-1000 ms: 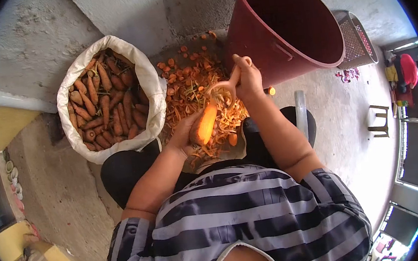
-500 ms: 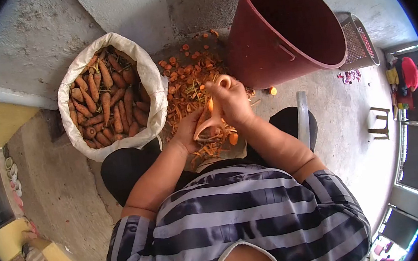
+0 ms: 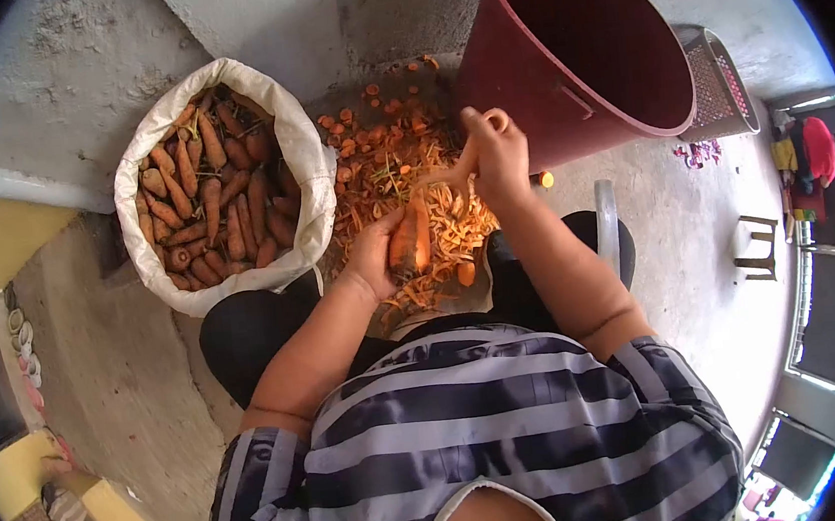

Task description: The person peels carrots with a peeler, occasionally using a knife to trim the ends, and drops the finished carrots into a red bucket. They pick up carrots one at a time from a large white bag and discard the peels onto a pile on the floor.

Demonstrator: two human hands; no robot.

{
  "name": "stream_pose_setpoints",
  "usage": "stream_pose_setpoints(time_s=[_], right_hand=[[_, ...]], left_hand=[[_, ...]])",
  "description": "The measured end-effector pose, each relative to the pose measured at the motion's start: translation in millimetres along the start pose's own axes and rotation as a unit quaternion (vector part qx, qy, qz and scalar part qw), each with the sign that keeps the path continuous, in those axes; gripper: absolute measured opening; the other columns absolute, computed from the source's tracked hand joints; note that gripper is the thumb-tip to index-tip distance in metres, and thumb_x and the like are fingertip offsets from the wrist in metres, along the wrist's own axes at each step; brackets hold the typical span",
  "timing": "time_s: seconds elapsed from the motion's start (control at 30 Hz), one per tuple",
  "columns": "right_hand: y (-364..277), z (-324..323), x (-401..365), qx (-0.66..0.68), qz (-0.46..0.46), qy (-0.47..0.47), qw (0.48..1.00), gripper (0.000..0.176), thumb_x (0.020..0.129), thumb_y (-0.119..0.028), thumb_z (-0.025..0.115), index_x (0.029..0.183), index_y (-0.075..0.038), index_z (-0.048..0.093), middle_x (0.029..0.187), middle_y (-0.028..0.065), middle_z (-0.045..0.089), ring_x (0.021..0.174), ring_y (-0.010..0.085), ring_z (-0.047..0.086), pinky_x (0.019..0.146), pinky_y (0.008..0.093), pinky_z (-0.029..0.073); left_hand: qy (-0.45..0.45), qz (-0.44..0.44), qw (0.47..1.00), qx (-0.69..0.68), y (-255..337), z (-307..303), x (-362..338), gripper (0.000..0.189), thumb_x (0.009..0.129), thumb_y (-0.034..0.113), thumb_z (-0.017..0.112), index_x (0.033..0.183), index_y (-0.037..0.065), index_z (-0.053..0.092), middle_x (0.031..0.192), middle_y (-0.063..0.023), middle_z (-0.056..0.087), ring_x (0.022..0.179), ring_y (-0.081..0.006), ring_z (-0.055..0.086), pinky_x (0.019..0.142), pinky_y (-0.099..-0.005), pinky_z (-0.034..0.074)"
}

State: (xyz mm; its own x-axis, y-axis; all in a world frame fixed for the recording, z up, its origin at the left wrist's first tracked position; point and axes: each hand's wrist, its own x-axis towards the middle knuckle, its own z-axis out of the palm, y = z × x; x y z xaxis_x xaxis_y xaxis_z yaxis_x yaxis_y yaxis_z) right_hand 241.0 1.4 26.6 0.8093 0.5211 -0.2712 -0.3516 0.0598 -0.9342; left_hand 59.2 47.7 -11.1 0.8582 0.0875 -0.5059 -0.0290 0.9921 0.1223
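Note:
My left hand [image 3: 373, 257] is closed around a carrot [image 3: 410, 241], which is bright orange along its upper side and darker at its near end. My right hand [image 3: 502, 160] grips the handle of a pale peeler [image 3: 456, 173], whose head is just beyond the carrot's far end. Beneath both hands, orange peelings [image 3: 455, 227] and round carrot slices [image 3: 346, 147] lie heaped on the floor. To the left, unpeeled carrots [image 3: 213, 195] fill a white sack [image 3: 300, 136] with a rolled rim.
A large dark red bucket [image 3: 523, 100] stands beyond my right hand, beside a grey perforated basket [image 3: 722, 80]. A concrete wall [image 3: 394, 12] rises at the back. My knees flank the peelings. A small stool [image 3: 758, 248] is at the far right.
My right hand has moved up and right with the peeler, off the near part of the carrot. More of the carrot shows in my left hand, which has stayed near its place.

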Motion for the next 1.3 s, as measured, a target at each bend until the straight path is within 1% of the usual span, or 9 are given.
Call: stream_pose_setpoints(time_s=[0.17,0.27,0.4,0.5,0.77,0.9,1.0,1.1,1.3], right_hand=[[12,17,-47,-0.019,0.049,-0.166,0.985,0.019,0.078,-0.015,0.065,0.070,-0.007,0.049,0.064,-0.0008,0.047,0.055,0.0082,0.042,0.048,0.0246,0.037],[23,18,-12,-0.036,0.096,-0.069,0.992,0.018,0.077,-0.015,0.066,0.072,-0.006,0.051,0.064,0.0005,0.047,0.055,0.0097,0.043,0.049,0.0259,0.038],[48,-27,70,-0.124,-0.005,0.111,0.986,0.019,0.075,-0.015,0.067,0.074,-0.004,0.052,0.064,0.0020,0.046,0.055,0.0124,0.042,0.049,0.0304,0.038],[34,-31,61,-0.044,0.007,0.121,0.992,0.019,0.075,-0.014,0.067,0.071,-0.006,0.050,0.064,0.0010,0.044,0.055,0.0114,0.041,0.049,0.0302,0.036],[16,12,-47,-0.009,0.087,-0.153,0.984,0.019,0.077,-0.014,0.065,0.072,-0.008,0.048,0.065,-0.0003,0.045,0.055,0.0094,0.041,0.048,0.0254,0.035],[35,5,6,-0.044,0.123,-0.004,0.991,0.018,0.077,-0.013,0.065,0.074,-0.006,0.049,0.066,0.0016,0.045,0.054,0.0110,0.042,0.048,0.0280,0.036],[59,-36,65,-0.193,0.014,0.073,0.978,0.018,0.076,-0.015,0.065,0.074,-0.006,0.049,0.065,0.0015,0.044,0.052,0.0120,0.041,0.044,0.0294,0.034],[52,-42,60,-0.086,0.006,0.118,0.989,0.017,0.077,-0.015,0.064,0.074,-0.007,0.049,0.065,0.0009,0.043,0.053,0.0110,0.041,0.045,0.0289,0.033],[8,12,-41,0.040,0.094,-0.102,0.990,0.018,0.077,-0.012,0.065,0.072,-0.009,0.048,0.064,-0.0010,0.046,0.053,0.0076,0.040,0.046,0.0245,0.034]], left_hand=[[0.037,0.013,0.999,0.032,-5,-2,2,0.030,0.091,0.027,0.038,0.107,0.003,0.048,0.092,-0.0111,0.058,0.079,-0.0236,0.061,0.062,-0.0416,0.054],[0.021,-0.012,0.999,0.021,-8,-6,4,0.029,0.091,0.025,0.038,0.108,0.003,0.048,0.090,-0.0110,0.058,0.075,-0.0230,0.061,0.061,-0.0392,0.055],[0.047,-0.021,0.998,0.021,-12,5,1,0.029,0.090,0.026,0.042,0.108,0.004,0.048,0.085,-0.0108,0.059,0.070,-0.0226,0.062,0.059,-0.0371,0.055],[0.041,0.001,0.999,0.029,-1,-1,1,0.030,0.089,0.030,0.046,0.104,0.004,0.050,0.083,-0.0112,0.059,0.068,-0.0223,0.062,0.057,-0.0361,0.055],[0.020,0.014,0.999,0.026,-7,3,3,0.031,0.092,0.028,0.037,0.107,0.003,0.048,0.087,-0.0115,0.058,0.074,-0.0208,0.061,0.060,-0.0344,0.054],[0.041,-0.024,0.996,0.071,-14,-6,1,0.032,0.091,0.030,0.038,0.108,0.004,0.047,0.085,-0.0118,0.058,0.073,-0.0234,0.061,0.056,-0.0345,0.053],[0.045,-0.033,0.996,0.063,-10,-10,4,0.032,0.091,0.032,0.037,0.104,0.005,0.048,0.082,-0.0125,0.058,0.069,-0.0243,0.060,0.054,-0.0359,0.052],[0.058,-0.017,0.998,0.014,-1,-13,6,0.032,0.091,0.033,0.035,0.099,0.005,0.050,0.077,-0.0129,0.057,0.064,-0.0249,0.059,0.055,-0.0393,0.051],[0.032,-0.008,0.999,-0.030,-3,-10,12,0.032,0.092,0.032,0.035,0.101,0.005,0.050,0.086,-0.0113,0.058,0.071,-0.0226,0.060,0.058,-0.0382,0.052]])
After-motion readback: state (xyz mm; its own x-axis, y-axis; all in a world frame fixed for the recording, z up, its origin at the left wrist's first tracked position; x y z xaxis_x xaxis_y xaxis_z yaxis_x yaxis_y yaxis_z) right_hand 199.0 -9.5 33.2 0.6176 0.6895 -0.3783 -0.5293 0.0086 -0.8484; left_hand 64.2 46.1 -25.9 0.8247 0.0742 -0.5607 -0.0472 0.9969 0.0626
